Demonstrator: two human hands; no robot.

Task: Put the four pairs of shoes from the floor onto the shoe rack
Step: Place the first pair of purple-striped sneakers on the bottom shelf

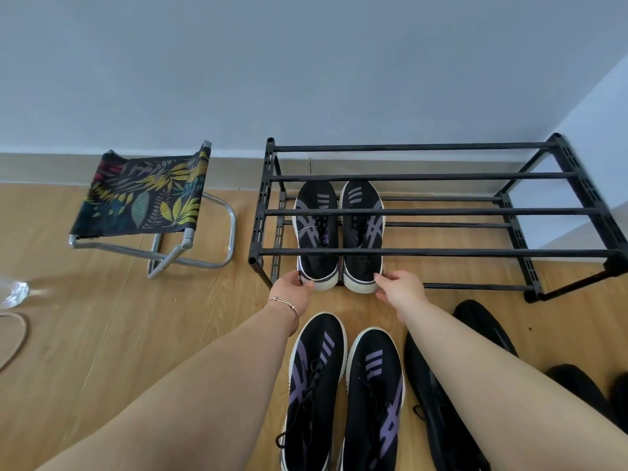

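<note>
Now both hands grip the heels of one pair of black sneakers on the shoe rack's lower tier.

Left hand (293, 287) pinches the heel of the left sneaker (316, 232); right hand (401, 288) pinches the right sneaker (362, 234), toes toward the wall, on the black shoe rack (438, 252). Nearer, a second purple-striped pair (343, 392) lies on the wooden floor (102, 328), black shoes (441, 396) beside it under the right forearm.
</note>
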